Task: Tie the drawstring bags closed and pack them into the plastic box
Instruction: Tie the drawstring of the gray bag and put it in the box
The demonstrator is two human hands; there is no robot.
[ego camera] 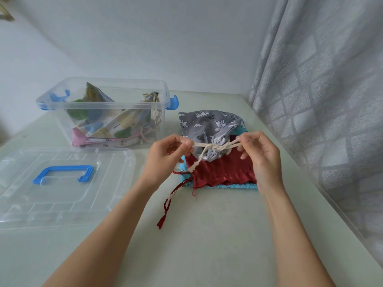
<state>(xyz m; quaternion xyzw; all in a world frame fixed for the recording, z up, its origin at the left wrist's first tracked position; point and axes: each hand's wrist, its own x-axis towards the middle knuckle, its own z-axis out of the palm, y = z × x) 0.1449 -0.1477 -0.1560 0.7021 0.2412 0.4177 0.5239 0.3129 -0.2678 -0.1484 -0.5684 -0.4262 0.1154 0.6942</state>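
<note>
Left hand (169,155) and right hand (260,155) each pinch an end of the cream drawstring (209,146), knotted around the gray unicorn-print bag (207,123); its lettering is too small to read.

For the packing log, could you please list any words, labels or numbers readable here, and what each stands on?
Grey bag: small dark printed words among the white animal figures, upside down and too blurred to read.
Pink bag in the plastic box: only drawn figures, no readable words.
Lid: no text visible.
</note>
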